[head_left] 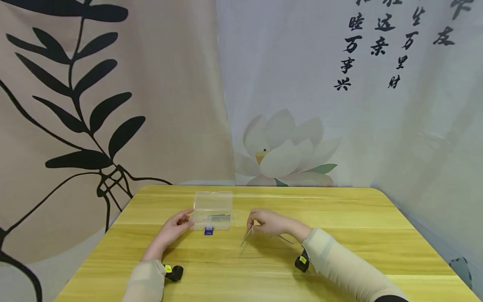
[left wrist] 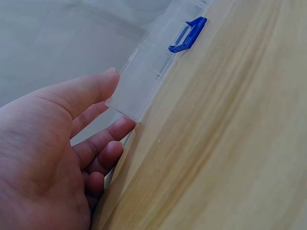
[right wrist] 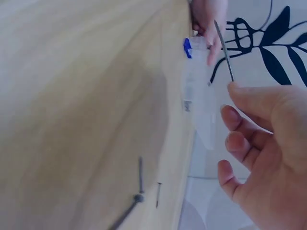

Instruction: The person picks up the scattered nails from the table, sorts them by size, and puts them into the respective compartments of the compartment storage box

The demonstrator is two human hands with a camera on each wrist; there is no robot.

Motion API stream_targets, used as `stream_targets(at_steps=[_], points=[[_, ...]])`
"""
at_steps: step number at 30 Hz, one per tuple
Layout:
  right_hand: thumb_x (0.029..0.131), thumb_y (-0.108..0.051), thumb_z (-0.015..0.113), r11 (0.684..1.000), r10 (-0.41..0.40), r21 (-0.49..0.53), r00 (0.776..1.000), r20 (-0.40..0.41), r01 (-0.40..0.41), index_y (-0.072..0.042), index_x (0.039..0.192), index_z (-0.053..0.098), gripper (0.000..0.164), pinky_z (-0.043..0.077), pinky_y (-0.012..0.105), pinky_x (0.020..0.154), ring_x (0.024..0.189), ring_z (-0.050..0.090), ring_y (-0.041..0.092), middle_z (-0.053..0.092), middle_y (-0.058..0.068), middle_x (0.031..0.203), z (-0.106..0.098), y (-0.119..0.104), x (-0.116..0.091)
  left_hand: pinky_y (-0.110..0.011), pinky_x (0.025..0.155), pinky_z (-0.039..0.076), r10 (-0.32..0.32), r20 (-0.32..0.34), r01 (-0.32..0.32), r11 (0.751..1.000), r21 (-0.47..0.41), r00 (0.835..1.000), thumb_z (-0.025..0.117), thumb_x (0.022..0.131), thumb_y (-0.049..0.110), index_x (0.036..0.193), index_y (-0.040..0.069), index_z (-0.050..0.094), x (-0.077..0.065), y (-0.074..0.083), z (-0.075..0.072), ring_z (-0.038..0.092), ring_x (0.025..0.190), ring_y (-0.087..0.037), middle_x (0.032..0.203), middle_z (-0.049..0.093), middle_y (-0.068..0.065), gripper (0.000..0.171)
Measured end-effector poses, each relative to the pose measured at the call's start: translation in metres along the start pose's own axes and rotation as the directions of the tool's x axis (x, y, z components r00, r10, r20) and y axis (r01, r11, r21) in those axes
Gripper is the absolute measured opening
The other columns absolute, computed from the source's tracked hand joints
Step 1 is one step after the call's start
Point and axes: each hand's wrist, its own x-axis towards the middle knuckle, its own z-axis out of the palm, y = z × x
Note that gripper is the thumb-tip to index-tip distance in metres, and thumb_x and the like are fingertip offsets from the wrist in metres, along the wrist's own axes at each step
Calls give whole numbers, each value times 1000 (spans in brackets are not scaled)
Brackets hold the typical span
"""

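Observation:
A clear plastic box [head_left: 211, 222] with a blue latch [head_left: 209, 230] stands on the table, its lid [head_left: 213, 200] raised at the back. Several thin dark pieces [head_left: 220, 216] lie inside it. My left hand [head_left: 175, 228] holds the box's left end, thumb on the front wall and fingers at the side and corner. To the right of the box, my right hand [head_left: 268, 222] pinches a thin metal nail-like piece [right wrist: 224, 50] between thumb and fingertips, above the table. Its other fingers are loosely bent. The pinched end is hidden by the fingers.
Beneath the right hand, a thin dark rod with a thicker collar [right wrist: 139, 197] lies on the wooden table [head_left: 211, 272]. Beside it is a small headed nail [right wrist: 159, 194]. A printed cloth [head_left: 181, 105] hangs behind the table's far edge.

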Motion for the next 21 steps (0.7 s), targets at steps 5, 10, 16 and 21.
stream_targets(at_steps=[5,10,16,21], points=[[96,-8,60,1000,-14,27,999,-52,15,-5,102,65,8,34,24,64,65,35,7,52,-4,96,-13,1,-2,-48,96,37,-4,-2,4,1000,4,1000,61,97,27,145,9,45,0,-1,0,48,113,-30,125,55,-14,54],[97,-9,59,999,-11,39,994,-110,15,-8,100,64,6,36,25,64,67,38,8,53,-4,96,-23,5,-3,-48,95,37,-4,0,4,1000,-3,1000,61,97,26,145,9,45,1,-1,2,49,112,-30,125,56,-14,53],[98,-12,59,999,-10,33,993,-120,14,-13,100,63,4,39,26,65,70,41,8,53,-6,98,-28,7,-3,-47,94,39,-8,2,8,1000,-7,1000,61,97,25,146,8,44,-1,2,1,49,112,-30,126,55,-15,54],[98,-13,59,999,-14,32,993,-119,18,-10,101,64,6,39,26,65,70,42,8,53,-6,97,-30,6,-1,-46,94,39,-14,-1,14,1000,-9,1000,61,97,24,145,8,45,-1,3,2,49,112,-30,124,56,-16,53]])
